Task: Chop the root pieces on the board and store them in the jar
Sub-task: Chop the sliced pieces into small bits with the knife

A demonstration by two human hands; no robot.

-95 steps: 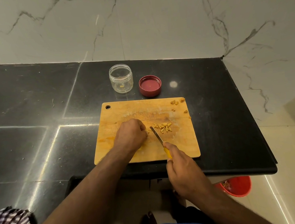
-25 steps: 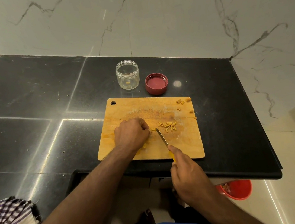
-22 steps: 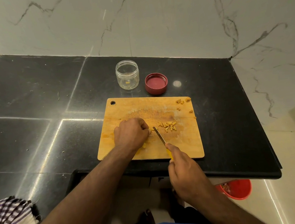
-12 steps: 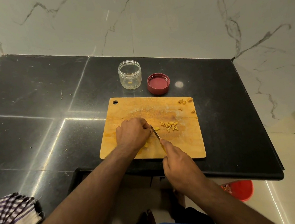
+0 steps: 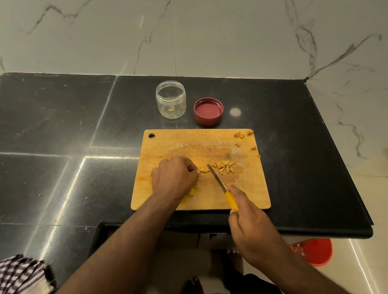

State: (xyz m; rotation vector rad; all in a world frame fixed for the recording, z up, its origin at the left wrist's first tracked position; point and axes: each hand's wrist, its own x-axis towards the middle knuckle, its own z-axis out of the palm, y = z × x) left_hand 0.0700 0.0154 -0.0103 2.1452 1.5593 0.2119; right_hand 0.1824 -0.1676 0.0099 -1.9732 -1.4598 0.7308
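Two hands are on the wooden cutting board (image 5: 163, 140) right now. Left hand (image 5: 173, 175) is curled knuckles-up, fingertips pinching a small yellow root piece (image 5: 202, 170) flat against the wood. Right hand (image 5: 249, 220) is wrapped around the yellow handle of a small knife (image 5: 218, 181), index finger laid along the top; the blade angles up and away from that grip, tip sitting just beside the pinched piece, on its right. Can't tell if the edge is actually touching the wood.

Just past the blade tip, on the far side from the left hand, there's a little heap of chopped bits (image 5: 224, 166). A few more scraps (image 5: 241, 134) sit way off at the board's far right corner, and one yellow chunk (image 5: 192, 191) peeks out under the left wrist.

Beyond the left knuckles, off the board on the black counter (image 5: 42, 140), stands the clear jar (image 5: 171, 100), open, with a yellow speck at the bottom. Its red lid (image 5: 208, 111) lies upside down just beside it. Checked cloth (image 5: 13, 286) hangs at the counter's near left edge, red bucket (image 5: 317, 251) on the floor below the right arm.
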